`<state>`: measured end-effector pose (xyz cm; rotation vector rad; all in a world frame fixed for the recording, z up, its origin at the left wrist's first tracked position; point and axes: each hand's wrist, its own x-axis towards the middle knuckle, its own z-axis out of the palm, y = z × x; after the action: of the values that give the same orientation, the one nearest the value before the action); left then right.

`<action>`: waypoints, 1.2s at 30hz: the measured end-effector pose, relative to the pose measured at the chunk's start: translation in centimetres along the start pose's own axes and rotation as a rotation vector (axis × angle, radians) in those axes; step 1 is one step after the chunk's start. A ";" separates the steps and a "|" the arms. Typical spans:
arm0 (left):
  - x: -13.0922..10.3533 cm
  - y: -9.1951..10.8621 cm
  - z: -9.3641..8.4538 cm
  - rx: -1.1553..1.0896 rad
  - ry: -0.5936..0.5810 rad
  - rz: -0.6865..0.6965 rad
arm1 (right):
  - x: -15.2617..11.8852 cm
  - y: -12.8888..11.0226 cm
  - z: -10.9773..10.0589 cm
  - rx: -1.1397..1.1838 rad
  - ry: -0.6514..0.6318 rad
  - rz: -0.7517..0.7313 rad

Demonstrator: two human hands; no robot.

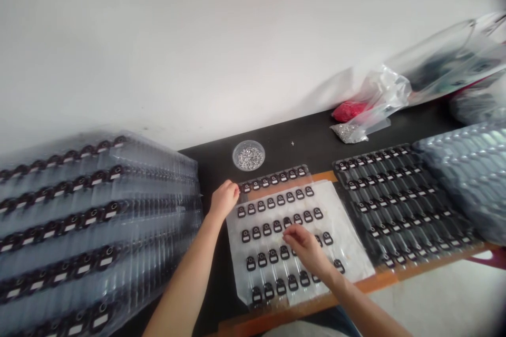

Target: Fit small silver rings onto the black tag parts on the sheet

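A clear plastic blister tray [276, 245] lies before me, holding rows of small black parts [266, 228], each with a ring-like spot and a pale rectangle. My left hand [225, 198] is closed at the tray's far left corner, beside the top row. Whatever its fingers may hold is hidden. Over the middle rows, my right hand [307, 247] has thumb and fingertips pinched together just above a black part. Anything in that pinch is too small to make out. Beyond the tray stands a round clear dish [249, 155] of tiny shiny metal pieces.
A tall stack of filled trays [79, 221] rises on the left. Another filled tray [403, 205] lies to the right, with clear trays [470, 174] piled beside it. Bags of red pieces [350, 111] and silvery pieces [348, 132] rest near the wall [221, 37].
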<state>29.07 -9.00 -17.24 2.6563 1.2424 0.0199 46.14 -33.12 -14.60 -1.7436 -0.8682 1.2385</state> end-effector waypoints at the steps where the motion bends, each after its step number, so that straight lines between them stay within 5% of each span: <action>1: 0.0 0.0 0.0 0.004 0.001 0.008 | 0.0 0.1 0.0 -0.001 0.001 0.003; 21: 0.3 -0.3 -0.1 -0.012 -0.028 0.049 | -0.1 0.7 -0.6 -0.027 0.015 0.017; 36: -2.9 0.2 -0.4 -0.163 0.148 -0.073 | 0.3 0.1 -0.6 -0.051 0.018 -0.026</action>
<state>27.33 -11.25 -16.55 2.5063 1.3208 0.2981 46.79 -33.04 -14.70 -1.7754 -0.9159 1.1913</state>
